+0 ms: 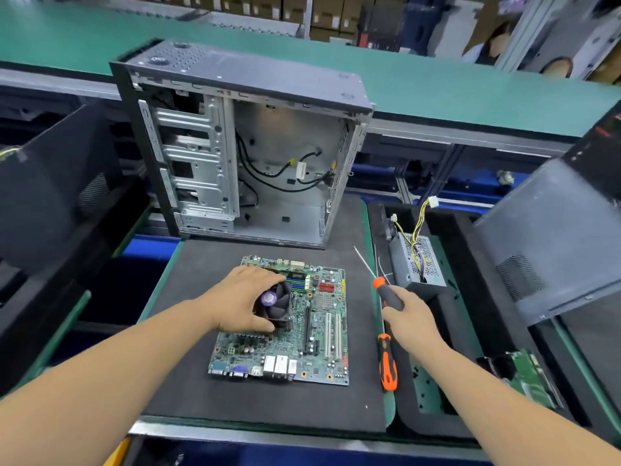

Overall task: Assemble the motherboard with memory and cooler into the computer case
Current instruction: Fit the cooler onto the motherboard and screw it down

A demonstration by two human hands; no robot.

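Note:
A green motherboard (312,334) lies flat on the black foam mat (262,405), ports toward me. Its black cooler fan (277,306) with a purple hub sits on the board's left half. My left hand (242,302) grips the cooler, fingers over its far side and thumb on its near side. My right hand (408,319) grips the handle of an orange and black screwdriver (383,287) at the mat's right edge, shaft pointing away. The open computer case (245,153) stands upright behind the board, its side open toward me with loose black cables inside.
A second orange and black screwdriver (388,363) lies on the mat's right edge. A grey power supply (416,264) with yellow wires sits in a foam tray to the right. A circuit board (527,378) lies near right. Dark case panels (551,237) lean on both sides.

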